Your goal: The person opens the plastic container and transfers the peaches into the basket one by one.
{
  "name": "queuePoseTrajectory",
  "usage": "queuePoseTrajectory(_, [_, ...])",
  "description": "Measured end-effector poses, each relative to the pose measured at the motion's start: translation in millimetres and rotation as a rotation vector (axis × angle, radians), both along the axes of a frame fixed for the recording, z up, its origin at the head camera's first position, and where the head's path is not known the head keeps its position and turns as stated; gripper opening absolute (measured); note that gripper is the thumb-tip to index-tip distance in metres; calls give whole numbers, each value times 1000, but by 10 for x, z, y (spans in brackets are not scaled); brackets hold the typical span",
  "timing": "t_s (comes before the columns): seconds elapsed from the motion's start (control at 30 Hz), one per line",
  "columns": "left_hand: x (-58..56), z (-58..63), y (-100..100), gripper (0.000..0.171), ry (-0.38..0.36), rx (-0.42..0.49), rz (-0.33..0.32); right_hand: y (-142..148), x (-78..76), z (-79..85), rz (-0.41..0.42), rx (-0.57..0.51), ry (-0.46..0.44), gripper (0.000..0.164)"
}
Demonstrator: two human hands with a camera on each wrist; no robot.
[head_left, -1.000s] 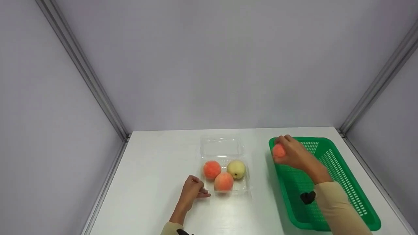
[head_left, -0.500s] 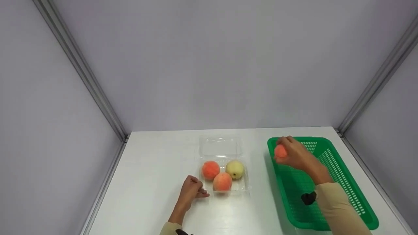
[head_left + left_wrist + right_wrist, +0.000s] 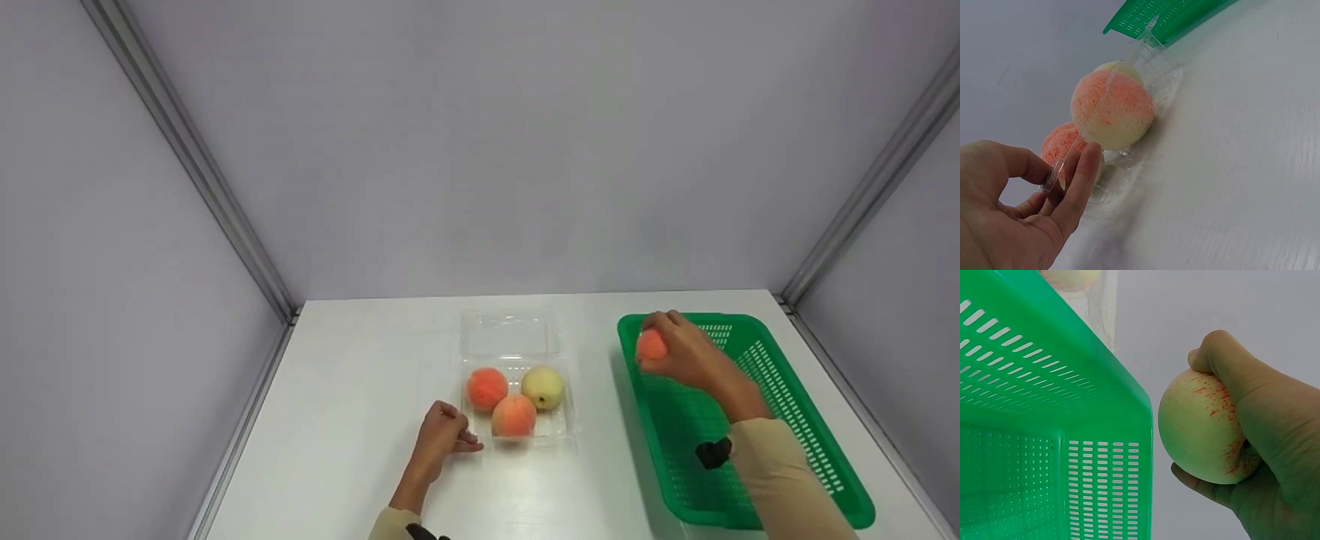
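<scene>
My right hand grips a peach over the left rim of a green plastic basket. Seen from the right wrist, that peach is pale with red streaks and sits between thumb and fingers, beside the basket's wall. With thumb and fingers, my left hand pinches the front left edge of a clear plastic clamshell box. Inside the box lie a red-orange peach, a lighter orange peach and a pale yellow-green fruit. The clear lid lies folded back behind them.
The white table carries both box and basket, with a gap between them. Grey panels rise at the back and on both sides. Slots pierce the basket's walls.
My right hand, still holding the peach, has shifted slightly to the right over the basket. The left hand keeps its place at the box, and the fruit inside stays put.
</scene>
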State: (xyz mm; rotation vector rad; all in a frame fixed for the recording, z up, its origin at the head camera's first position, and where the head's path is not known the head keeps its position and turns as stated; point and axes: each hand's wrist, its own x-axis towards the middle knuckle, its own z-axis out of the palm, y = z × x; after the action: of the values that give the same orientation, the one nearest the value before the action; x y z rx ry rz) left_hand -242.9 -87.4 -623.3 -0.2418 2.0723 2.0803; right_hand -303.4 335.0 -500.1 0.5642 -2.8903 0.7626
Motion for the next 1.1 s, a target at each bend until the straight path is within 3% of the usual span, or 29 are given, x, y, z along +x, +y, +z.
queuePoseTrajectory(0.23, [8,7,12,18,13,41,-14,60,-6,-29,7,-12,4,46])
queuePoseTrajectory(0.97, [48,-5,6,18,-3,31,-19,120,-31,-159,-30,-10,-36,58])
queuePoseTrajectory(1.1, [54,-3,-4,17,1,39,-20,133,-48,-203,-20,-9,-9,56])
